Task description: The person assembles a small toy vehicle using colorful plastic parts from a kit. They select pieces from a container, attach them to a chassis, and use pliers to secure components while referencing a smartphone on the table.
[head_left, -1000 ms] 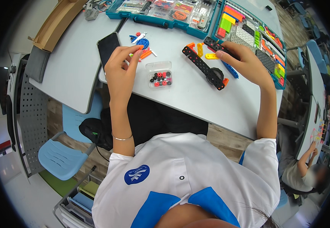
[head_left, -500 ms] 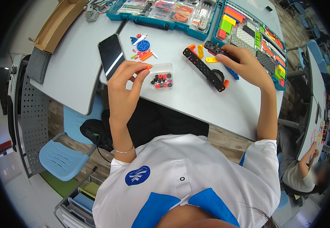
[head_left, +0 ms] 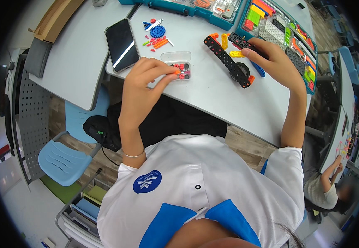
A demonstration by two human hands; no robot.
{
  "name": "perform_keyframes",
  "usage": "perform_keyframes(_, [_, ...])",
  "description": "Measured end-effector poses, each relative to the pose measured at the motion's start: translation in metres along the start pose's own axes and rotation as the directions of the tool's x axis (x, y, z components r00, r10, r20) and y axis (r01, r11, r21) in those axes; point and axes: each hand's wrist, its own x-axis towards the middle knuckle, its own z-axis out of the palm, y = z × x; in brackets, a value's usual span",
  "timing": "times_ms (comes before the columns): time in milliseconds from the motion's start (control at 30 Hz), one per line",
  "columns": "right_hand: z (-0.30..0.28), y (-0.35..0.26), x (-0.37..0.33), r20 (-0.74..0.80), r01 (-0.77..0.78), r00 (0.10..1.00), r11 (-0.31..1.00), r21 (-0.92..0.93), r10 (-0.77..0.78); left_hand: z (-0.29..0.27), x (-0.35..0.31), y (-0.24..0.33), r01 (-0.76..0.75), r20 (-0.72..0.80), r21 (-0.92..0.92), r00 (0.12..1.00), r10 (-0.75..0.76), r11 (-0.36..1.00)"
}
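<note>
Thumb and fingertips of my left hand (head_left: 144, 89) are closed on a small orange piece (head_left: 177, 72). They hover at a little clear plastic box (head_left: 176, 57) with its lid open. Small red gears and black round pieces (head_left: 184, 67) lie in the box, partly hidden by the fingers. My right hand (head_left: 278, 62) grips a built model of black perforated beams (head_left: 225, 58) with a wheel, orange ends and yellow links (head_left: 236, 54). A blue part (head_left: 258, 69) shows under that hand.
Left of the box lies a black phone (head_left: 121, 43). Behind it are a blue gear (head_left: 158, 32) and loose pink and orange pegs (head_left: 160, 43). Teal parts cases (head_left: 196, 15) stand along the back and right. A person (head_left: 322, 184) sits at another table.
My left hand has moved right and down, bringing the orange piece from beside the box's lid to the box itself. My right hand keeps its grip on the model. The view has shifted slightly.
</note>
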Motion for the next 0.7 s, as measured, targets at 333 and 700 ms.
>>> perform_keyframes(333, [0.001,-0.004,0.0,0.0,-0.015,1.0,1.0,-0.008,0.015,0.022,-0.003,-0.003,-0.012,-0.029,0.163,0.999,0.017,0.987])
perform_keyframes(700, [0.021,-0.044,-0.01,-0.104,0.284,0.958,0.938,0.197,-0.267,0.043,0.006,0.038,0.315,0.199,-0.712,0.947,-0.25,0.628])
